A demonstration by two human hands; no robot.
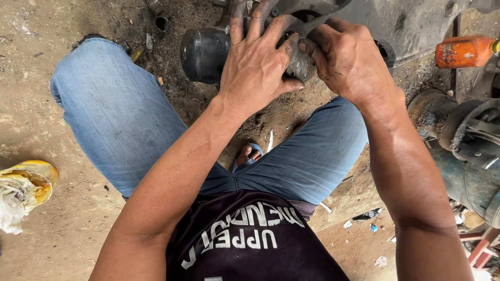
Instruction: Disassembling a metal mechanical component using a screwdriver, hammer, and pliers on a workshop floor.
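At the top centre of the frame sits a black rubber boot (204, 53), rounded, dull and dusty, joined to a greasy grey metal part (301, 65) that shows only as a small patch between the two hands. Behind them, across the upper right, spreads a flat, grimy grey metal housing (411, 26) with round holes in it.

The person squats over bare dirt floor (47, 109), packed, brown and oil-stained near the work, knees in faded blue jeans (114, 109) spread to either side. Both forearms reach forward and up the frame, converging on the part.

The left hand (258, 65) is smeared with black grease; its fingers spread over the top of the boot and the metal behind it, thumb pressed down against the grey part, so the hand is wrapped on it rather than loose. The right hand (350, 60) comes in from the right, fingers curled and pinched together on the same grey part, fingertips touching the left thumb.

At the upper right edge lies an orange plastic bottle (463, 51), scuffed and dirty. At the lower left edge is a yellow container (36, 174) with a white rag in it. Down the right edge stands rusty, rounded dark machinery (463, 140).
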